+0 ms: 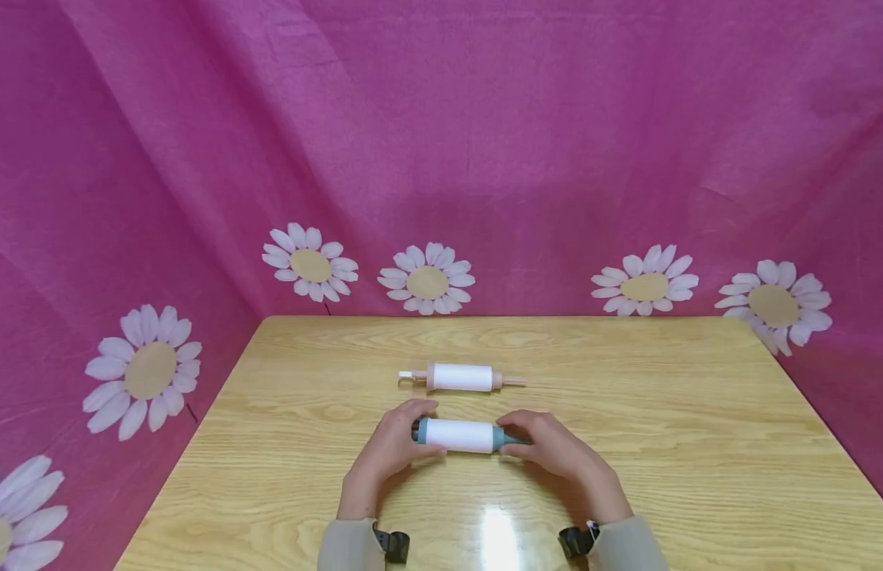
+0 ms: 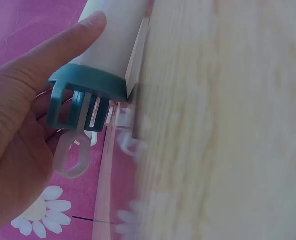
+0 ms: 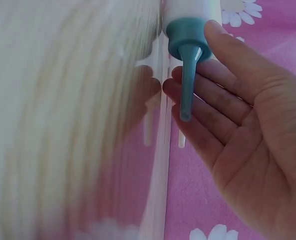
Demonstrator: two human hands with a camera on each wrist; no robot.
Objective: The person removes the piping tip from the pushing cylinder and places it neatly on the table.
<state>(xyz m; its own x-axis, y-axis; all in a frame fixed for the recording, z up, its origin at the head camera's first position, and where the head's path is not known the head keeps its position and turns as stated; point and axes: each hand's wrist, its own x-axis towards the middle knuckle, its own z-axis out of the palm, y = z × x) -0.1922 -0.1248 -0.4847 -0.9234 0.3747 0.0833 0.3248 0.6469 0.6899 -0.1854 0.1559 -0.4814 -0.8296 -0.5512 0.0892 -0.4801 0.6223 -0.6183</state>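
Observation:
A hand balloon pump (image 1: 458, 435) with a white barrel and teal ends lies crosswise between my two hands, close over the table. My left hand (image 1: 393, 442) holds its handle end, the thumb along the white barrel (image 2: 113, 37) and the fingers behind. A translucent loop (image 2: 72, 154) sticks out of the teal handle frame (image 2: 88, 85). At the other end my right hand (image 1: 555, 446) holds the teal collar (image 3: 186, 35) between thumb and fingers; the nozzle (image 3: 187, 82) points into its palm. Several right fingers stay nearly straight, and the pump hides part of them.
A second pump (image 1: 462, 377), white with pink-beige ends, lies parallel just beyond on the wooden table (image 1: 698, 444). A magenta cloth (image 1: 527, 143) with daisies hangs behind the table and at its sides. Dark wrist mounts (image 1: 394, 547) sit at both cuffs.

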